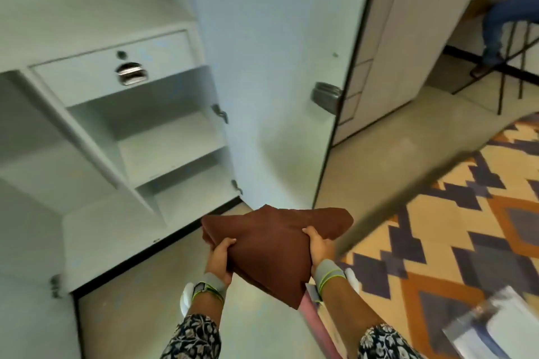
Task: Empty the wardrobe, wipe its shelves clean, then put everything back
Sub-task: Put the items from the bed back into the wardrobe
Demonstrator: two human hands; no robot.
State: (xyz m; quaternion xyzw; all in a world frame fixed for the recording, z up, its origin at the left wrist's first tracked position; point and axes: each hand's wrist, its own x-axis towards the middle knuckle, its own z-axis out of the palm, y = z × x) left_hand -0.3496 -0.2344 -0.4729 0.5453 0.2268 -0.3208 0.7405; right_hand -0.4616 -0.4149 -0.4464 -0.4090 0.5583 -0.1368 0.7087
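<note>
- Here, the left hand (223, 253) grips the near-left edge of a folded brown cloth (271, 245), with the thumb on top and the fingers curled beneath.
- The right hand (318, 243) clasps the cloth's right side in the same way, so both hands hold it up above the floor (137, 294).
- The cloth is in front of the open white wardrobe (87, 137), near its lower right corner and not touching it.
- Each wrist wears a grey band with a yellow-green edge, and patterned dark sleeves (195, 338) cover the forearms.
- Inside the wardrobe, a drawer (87, 73) with a metal pull (131, 73) sits above two white shelves (175, 143).
- The wardrobe door (277, 61) stands swung open to the right, with a dark handle (325, 96) near its far edge.
- A rug (466, 213) patterned in orange, cream and purple lies on the right.
- Something in clear wrapping (495, 326) shows at the near right, too blurred to tell what it is.
- Far right, a person's legs in jeans (507, 17) rest by a dark-framed stool (510, 64).
</note>
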